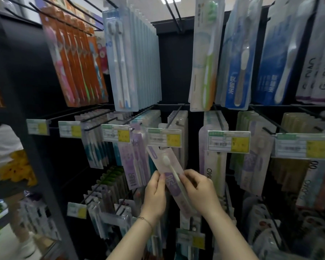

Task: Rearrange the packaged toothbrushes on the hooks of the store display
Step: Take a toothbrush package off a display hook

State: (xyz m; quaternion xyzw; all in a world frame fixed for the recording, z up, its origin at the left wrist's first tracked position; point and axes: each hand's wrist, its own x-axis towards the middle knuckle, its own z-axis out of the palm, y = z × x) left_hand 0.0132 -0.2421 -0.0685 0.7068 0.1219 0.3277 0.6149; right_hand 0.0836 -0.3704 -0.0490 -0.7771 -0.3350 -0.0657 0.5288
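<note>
The left hand [154,196] and right hand [199,188] pinch the tilted lilac card toothbrush pack [172,177] at lower centre; best level it so its top meets the black wire hook [174,116].

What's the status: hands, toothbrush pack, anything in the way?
Left hand, right hand: both pinching purple toothbrush pack, tilted. Its top sits under a price tag; hung or not, cannot tell.

Glossy plastic toothbrush pack [174,177]; black metal hooks [174,113] (matt).
</note>
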